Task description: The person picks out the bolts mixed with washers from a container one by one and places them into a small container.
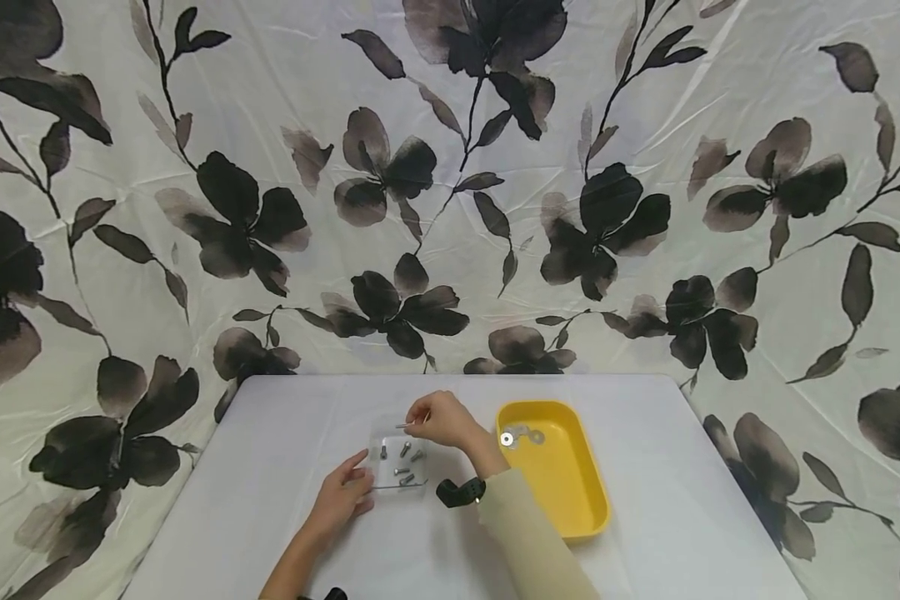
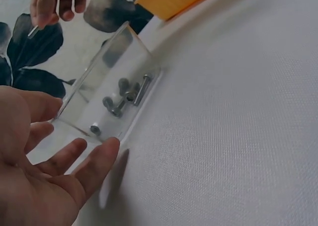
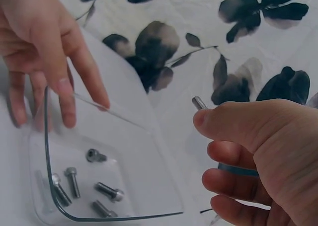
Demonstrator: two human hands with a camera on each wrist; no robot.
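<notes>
A clear, open-topped plastic box (image 1: 398,458) stands on the white table, with several metal hex socket screws (image 3: 110,190) lying loose on its floor. My left hand (image 1: 339,493) is at the box's left side, its loosely spread fingers (image 2: 99,161) touching the wall and rim. Above the box's far right part, my right hand (image 1: 442,419) pinches one screw (image 3: 198,103) between thumb and forefinger. The screw's threaded end sticks out past the fingertips and its head is hidden in the grip.
To the right stands a yellow tray (image 1: 581,492), with several flat metal washers (image 1: 522,435) at its far left end. My right forearm reaches across the tray's near left part. A floral cloth (image 1: 450,208) hangs behind the table.
</notes>
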